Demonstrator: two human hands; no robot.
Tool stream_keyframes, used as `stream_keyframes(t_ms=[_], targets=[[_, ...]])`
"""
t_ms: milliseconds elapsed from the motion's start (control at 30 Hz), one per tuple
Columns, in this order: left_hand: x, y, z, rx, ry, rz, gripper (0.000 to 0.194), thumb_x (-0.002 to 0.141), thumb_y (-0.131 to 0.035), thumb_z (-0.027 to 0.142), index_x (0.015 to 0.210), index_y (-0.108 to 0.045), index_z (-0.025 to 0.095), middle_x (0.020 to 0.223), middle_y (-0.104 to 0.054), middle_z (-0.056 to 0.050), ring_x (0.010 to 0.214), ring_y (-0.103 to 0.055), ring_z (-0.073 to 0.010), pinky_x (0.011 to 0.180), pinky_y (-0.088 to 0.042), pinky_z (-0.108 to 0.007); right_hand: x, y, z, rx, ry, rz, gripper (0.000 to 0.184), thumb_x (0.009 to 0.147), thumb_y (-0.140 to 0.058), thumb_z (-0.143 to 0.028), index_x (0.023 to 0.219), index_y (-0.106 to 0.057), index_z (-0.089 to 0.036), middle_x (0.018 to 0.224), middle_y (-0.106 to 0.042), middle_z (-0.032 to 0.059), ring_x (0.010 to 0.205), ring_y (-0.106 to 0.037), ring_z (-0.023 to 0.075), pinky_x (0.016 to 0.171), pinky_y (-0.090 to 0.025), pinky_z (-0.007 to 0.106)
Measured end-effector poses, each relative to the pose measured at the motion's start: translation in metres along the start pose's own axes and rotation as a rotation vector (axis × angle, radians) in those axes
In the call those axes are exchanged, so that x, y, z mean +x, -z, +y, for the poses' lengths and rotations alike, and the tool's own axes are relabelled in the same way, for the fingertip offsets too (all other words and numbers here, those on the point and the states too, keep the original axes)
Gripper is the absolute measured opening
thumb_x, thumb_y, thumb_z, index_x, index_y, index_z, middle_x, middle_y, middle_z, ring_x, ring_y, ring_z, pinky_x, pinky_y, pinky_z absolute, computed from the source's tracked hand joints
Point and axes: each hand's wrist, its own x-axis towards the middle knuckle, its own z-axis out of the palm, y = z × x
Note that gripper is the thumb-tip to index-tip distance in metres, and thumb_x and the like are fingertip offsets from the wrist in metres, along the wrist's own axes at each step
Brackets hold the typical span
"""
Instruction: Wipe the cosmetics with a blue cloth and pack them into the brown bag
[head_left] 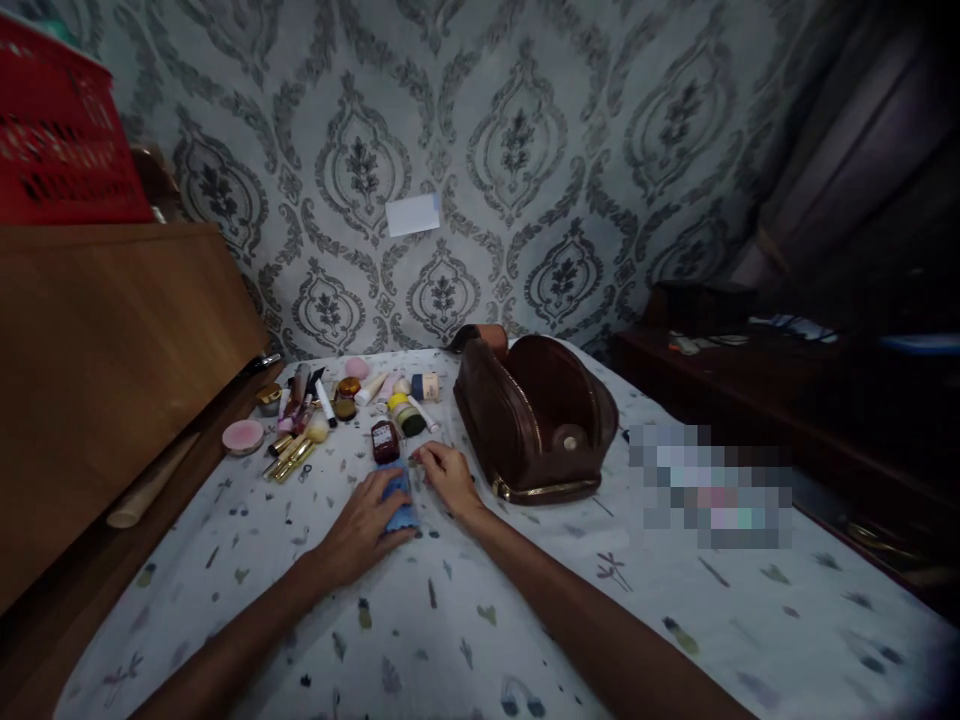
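My left hand (367, 520) lies on a small blue packet (400, 508) on the patterned cloth, its fingers stretched across the packet and its thumb along the near edge. My right hand (450, 475) is just right of the packet, with thumb and fingertips pinched together. Anything between those fingertips is too small to make out. Just beyond the packet lies a dark red jar (385, 441) with a pale label. To the right of my right hand stands a brown leather toiletry bag (540, 420), unzipped, with its flap raised.
Several cosmetics lie behind my hands, including gold tubes (294, 462), a pink compact (242, 437), a yellow-banded jar (406, 413) and a pink sponge (356, 369). A wooden panel (112, 370) bounds the left, with a red basket (64, 130) on top. Patterned wallpaper (517, 170) covers the back wall.
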Motion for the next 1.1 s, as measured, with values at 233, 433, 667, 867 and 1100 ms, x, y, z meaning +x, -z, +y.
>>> stream_keyframes(t_ms=[233,433,667,867,1100], targets=[[0.052,0.027,-0.035,0.056,0.481,0.282,0.026,0.094,-0.042,0.042,0.086,-0.055,0.021,0.092,-0.06,-0.007,0.094,-0.06,-0.0229,0.089,-0.048,-0.036,0.0,-0.002,0.0,-0.063,-0.002,0.003,0.02,0.086,-0.05,-0.024,0.074,-0.066,-0.017,0.064,-0.06,-0.0003,0.059,-0.054,0.0141,0.057,-0.037,0.023],[0.096,0.009,-0.069,0.07,0.676,0.183,0.042,0.08,-0.06,0.054,0.101,-0.057,0.018,0.104,-0.067,-0.014,0.105,-0.063,-0.0323,0.088,-0.047,-0.04,-0.001,-0.001,0.0,-0.09,0.003,0.002,0.02,0.085,-0.05,-0.021,0.075,-0.066,-0.017,0.059,-0.058,-0.0017,0.058,-0.053,0.0141,0.058,-0.037,0.023],[0.079,0.011,-0.056,-0.014,0.53,0.089,0.063,0.073,-0.069,0.033,0.13,-0.047,0.02,0.126,-0.062,-0.011,0.114,-0.061,-0.0261,0.096,-0.047,-0.037,-0.001,-0.001,0.001,-0.052,0.016,0.001,0.018,0.088,-0.052,-0.026,0.085,-0.068,-0.018,0.07,-0.062,0.0002,0.064,-0.055,0.0147,0.062,-0.041,0.024],[0.041,0.022,-0.028,-0.115,0.087,0.104,0.062,0.079,-0.064,0.028,0.137,-0.044,0.023,0.136,-0.052,-0.01,0.128,-0.051,-0.0264,0.108,-0.041,-0.041,0.003,-0.002,0.003,0.091,0.028,0.0,0.045,0.092,-0.05,-0.042,0.131,-0.054,-0.019,0.099,-0.063,0.0051,0.067,-0.056,0.013,0.063,-0.045,0.026],[0.022,0.026,-0.033,-0.26,0.095,0.134,0.058,0.087,-0.061,0.038,0.141,-0.046,0.022,0.143,-0.051,-0.012,0.136,-0.045,-0.028,0.116,-0.033,-0.045,0.002,-0.003,0.0,0.245,0.148,-0.056,0.041,0.087,-0.058,-0.049,0.114,-0.064,-0.019,0.1,-0.061,0.0043,0.074,-0.054,0.0136,0.067,-0.046,0.025]])
